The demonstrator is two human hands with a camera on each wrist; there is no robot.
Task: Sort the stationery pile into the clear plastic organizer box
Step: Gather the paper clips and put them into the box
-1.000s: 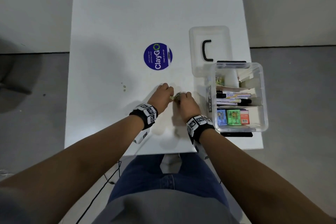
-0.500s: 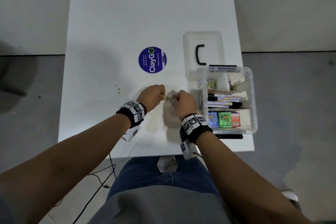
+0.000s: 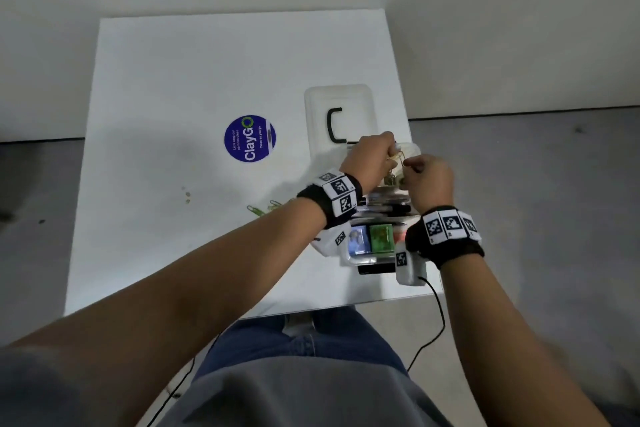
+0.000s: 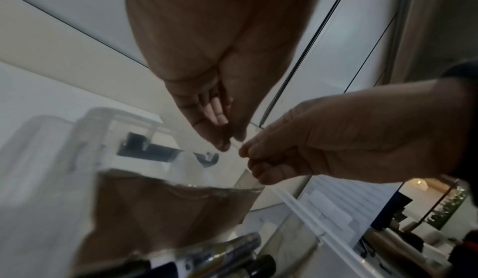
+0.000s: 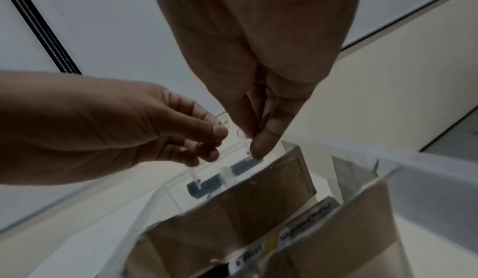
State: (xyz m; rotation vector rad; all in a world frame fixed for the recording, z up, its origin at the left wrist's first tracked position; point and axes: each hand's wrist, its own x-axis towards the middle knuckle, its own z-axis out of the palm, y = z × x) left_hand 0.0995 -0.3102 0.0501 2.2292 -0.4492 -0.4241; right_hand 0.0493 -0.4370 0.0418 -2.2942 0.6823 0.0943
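Note:
Both hands hover over the far end of the clear organizer box [image 3: 347, 257], which they largely hide. My left hand [image 3: 390, 153] and right hand [image 3: 409, 163] each pinch linked gold paper clips [image 3: 399, 158] strung between them. In the left wrist view the left hand [image 4: 227, 143] meets the right hand [image 4: 244, 152] above the box's far wall [image 4: 85, 139]. The right wrist view shows the right hand [image 5: 254, 139] pinching a thin clip [image 5: 239, 133] opposite the left hand [image 5: 214, 137]. Markers [image 3: 388, 209] and small blue [image 3: 358, 240] and green [image 3: 381, 236] boxes fill the nearer compartments. A few green clips [image 3: 263, 210] lie on the table.
The box's clear lid [image 3: 337, 99] with a black handle lies just beyond the box. A round blue ClayGo sticker [image 3: 250, 139] marks the middle of the white table [image 3: 173, 80]. Brown card dividers [image 5: 258, 206] split the box. A black cable [image 3: 440, 315] hangs off the near edge.
Both hands lifted off the table and moved right and farther away, carrying the gold clips over the box. Green clips now show on the table where the hands were.

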